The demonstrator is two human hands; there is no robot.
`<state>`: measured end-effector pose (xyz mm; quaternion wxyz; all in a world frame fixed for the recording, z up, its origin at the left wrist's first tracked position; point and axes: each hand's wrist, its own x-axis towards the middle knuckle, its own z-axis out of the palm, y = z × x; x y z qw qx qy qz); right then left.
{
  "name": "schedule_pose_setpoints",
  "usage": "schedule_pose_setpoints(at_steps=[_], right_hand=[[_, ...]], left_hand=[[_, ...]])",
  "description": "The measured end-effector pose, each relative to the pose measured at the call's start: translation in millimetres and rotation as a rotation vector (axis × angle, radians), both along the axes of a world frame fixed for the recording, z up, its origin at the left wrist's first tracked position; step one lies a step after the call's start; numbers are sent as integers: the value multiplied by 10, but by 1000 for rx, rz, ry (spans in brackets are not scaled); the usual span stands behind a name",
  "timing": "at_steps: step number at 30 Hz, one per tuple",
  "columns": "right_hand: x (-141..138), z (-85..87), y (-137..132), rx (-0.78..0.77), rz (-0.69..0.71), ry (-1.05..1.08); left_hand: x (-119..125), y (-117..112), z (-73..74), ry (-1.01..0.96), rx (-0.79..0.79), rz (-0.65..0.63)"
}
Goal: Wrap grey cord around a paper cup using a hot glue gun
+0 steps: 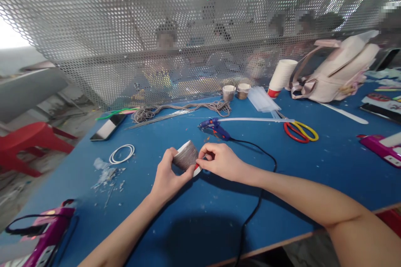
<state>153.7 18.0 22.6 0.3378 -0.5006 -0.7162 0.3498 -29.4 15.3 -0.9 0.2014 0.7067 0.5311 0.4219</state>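
Observation:
My left hand (169,177) is wrapped around a paper cup (187,157), which is tilted on its side above the table. Grey cord is wound around most of the cup; a red and white strip shows uncovered at one end. The fingers of my right hand (219,159) are pinched together at the edge of the winding, touching the cup by the red strip. Whatever lies between those fingertips is too small to make out. Just beyond my hands, a blue hot glue gun (216,127) lies on the table with a long glue stick (253,119) in its back.
Behind lie grey cord (150,113), two wrapped cups (229,93), stacked paper cups (282,76), scissors (301,132) and a backpack (335,71). At left are a phone (108,127), a white ring (122,154), scraps (108,175) and a power strip (46,238). The gun's black cable (260,200) runs beneath my right forearm.

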Motion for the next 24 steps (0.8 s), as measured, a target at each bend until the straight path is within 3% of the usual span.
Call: schedule_pose_setpoints(at_steps=[6,24], right_hand=[[19,-35,19,6,27,91],[42,52,61,-214,83,261]], left_hand=[[25,-33,87,18,-10,27],[-25,-13,19,-90,1,-70]])
